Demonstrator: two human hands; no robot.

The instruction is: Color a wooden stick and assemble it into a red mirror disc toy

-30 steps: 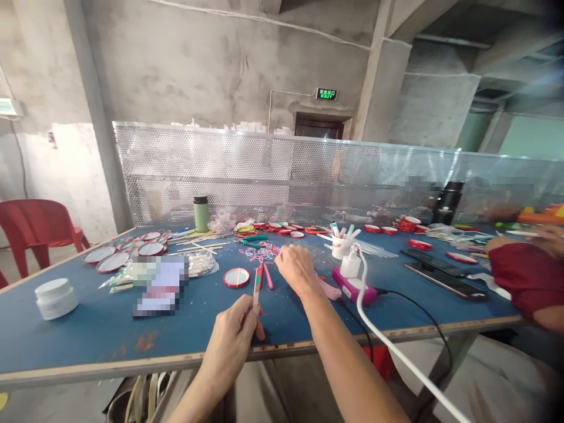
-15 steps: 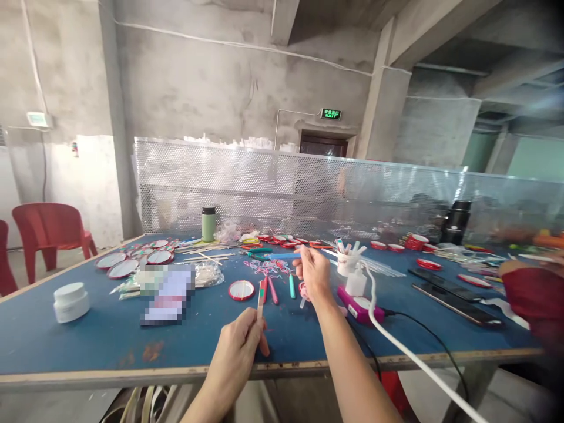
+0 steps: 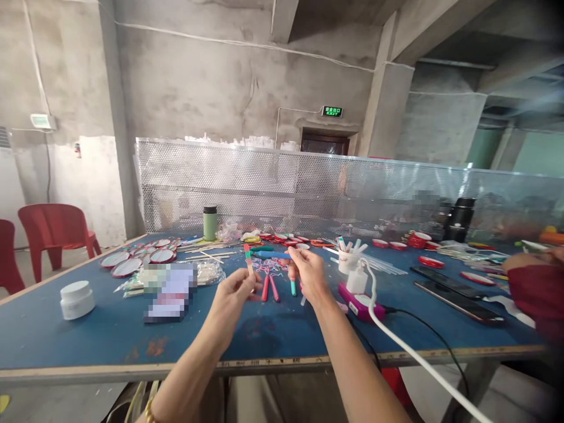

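One sign reads clearly: the small rectangular dark panel with glowing green lettering (image 3: 332, 111), high on the wall, far beyond and above the fingers of the right hand (image 3: 311, 273). It carries the Chinese characters 安全出口 over the capitals EXIT. Below the fingers, on the near side, a row of dark printed marks (image 3: 275, 362) runs along the pale wooden edge strip (image 3: 132, 372); these look like characters but are too small to read. Left of the left hand (image 3: 233, 294) and its fingers, the print on the round white lidded jar (image 3: 77, 301) and the masked lilac sheet (image 3: 171, 291) is illegible. Right of the right fingers, so is the white label on the purple box-shaped block (image 3: 361, 304).
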